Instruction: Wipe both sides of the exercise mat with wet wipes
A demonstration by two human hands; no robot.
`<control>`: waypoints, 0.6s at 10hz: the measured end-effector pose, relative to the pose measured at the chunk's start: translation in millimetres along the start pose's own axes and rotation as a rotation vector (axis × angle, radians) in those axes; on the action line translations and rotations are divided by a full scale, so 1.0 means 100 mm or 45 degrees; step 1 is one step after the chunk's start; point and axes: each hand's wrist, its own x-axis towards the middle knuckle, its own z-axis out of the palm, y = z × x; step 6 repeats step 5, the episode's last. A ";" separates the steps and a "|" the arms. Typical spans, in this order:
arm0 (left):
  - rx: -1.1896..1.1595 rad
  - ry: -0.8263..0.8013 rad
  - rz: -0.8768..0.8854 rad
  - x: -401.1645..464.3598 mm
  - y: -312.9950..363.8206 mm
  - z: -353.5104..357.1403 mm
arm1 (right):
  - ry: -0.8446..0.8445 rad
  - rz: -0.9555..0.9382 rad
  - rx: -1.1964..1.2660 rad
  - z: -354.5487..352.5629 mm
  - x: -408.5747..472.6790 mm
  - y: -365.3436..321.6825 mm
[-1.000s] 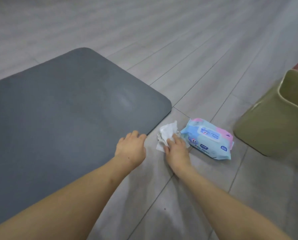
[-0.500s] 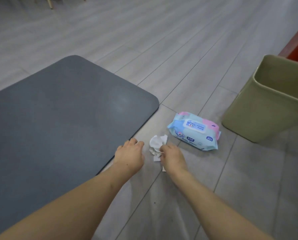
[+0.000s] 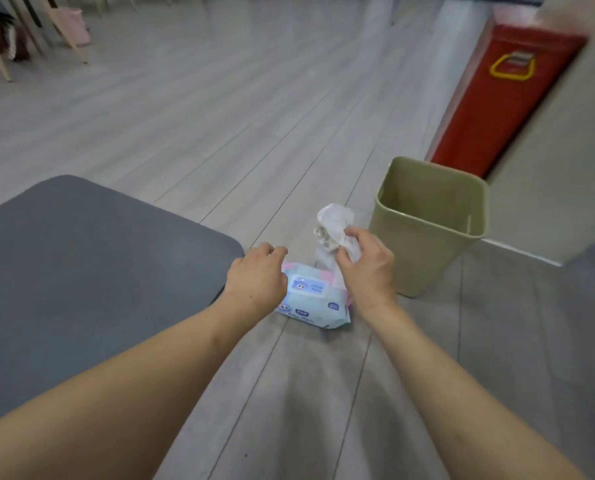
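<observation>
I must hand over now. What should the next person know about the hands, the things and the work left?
Right hand grips a crumpled used wipe, lifted beside the bin.
Left hand hovers over the wipes pack, fingers loosely curled; contact unclear.
Mat lies flat on the floor, left of the pack.
Done: cannot tell how much is wiped.
Left: probably bin the wipe, pull a fresh one, check both mat sides.

Just left of the right hand [image 3: 368, 271] gripping a crumpled, soft wipe [image 3: 334, 221] lies a glossy plastic pack [image 3: 311, 303]; farther left a matt grey mat [image 3: 81, 271]; right, a smooth matt plastic bin [image 3: 424, 258].
</observation>
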 end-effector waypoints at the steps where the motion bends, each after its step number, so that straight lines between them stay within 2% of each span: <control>1: -0.005 0.030 0.081 0.36 0.42 -0.22 | 0.138 0.021 -0.060 -0.57 0.63 0.03; 2: -0.011 0.059 0.123 0.68 0.75 -0.32 | 0.152 0.096 -0.093 -0.96 1.14 0.14; 3: -0.004 0.099 0.196 0.97 1.03 -0.40 | 0.129 0.141 -0.253 -1.13 1.51 0.29; 5: -0.022 0.102 0.211 1.17 1.18 -0.33 | -0.105 0.203 -0.537 -1.04 1.76 0.63; 6: -0.022 0.102 0.211 1.17 1.18 -0.33 | -0.105 0.203 -0.537 -1.04 1.76 0.63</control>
